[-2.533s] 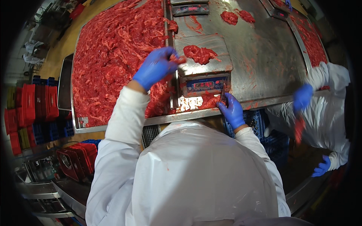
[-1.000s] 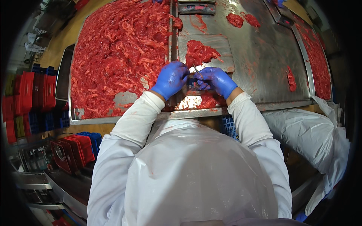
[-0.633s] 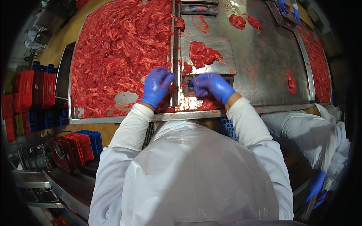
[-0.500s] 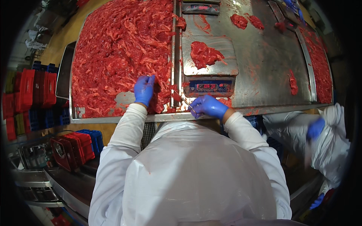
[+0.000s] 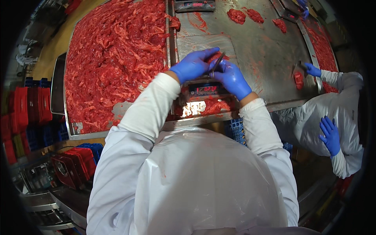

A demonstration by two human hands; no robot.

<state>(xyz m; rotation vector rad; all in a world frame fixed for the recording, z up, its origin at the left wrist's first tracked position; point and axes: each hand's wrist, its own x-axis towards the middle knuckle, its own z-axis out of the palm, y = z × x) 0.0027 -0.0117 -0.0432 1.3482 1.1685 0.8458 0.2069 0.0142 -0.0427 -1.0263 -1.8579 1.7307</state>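
My left hand (image 5: 193, 66), in a blue glove, is over the steel platform of a scale (image 5: 203, 41), its fingers closed around a piece of red meat (image 5: 214, 58) that is mostly hidden. Close beside it, my right hand (image 5: 235, 80) grips a knife (image 5: 218, 62) whose dark narrow blade points up and away by the left fingertips. Below the hands, the scale's lit display (image 5: 205, 90) shows. More meat scraps (image 5: 217, 105) lie between the scale and the table's front edge.
A wide tray of meat strips (image 5: 117, 58) fills the left, its metal rim beside the scale. Farther right on the steel table (image 5: 270, 58) lie several meat pieces. A co-worker (image 5: 313, 105) stands at right, one gloved hand holding a blade by some meat. Red crates (image 5: 33, 105) stand left.
My left hand has left the meat tray and moved right over the scale. My right hand has moved up with the knife to meet it. The co-worker's hand has reached onto the table.
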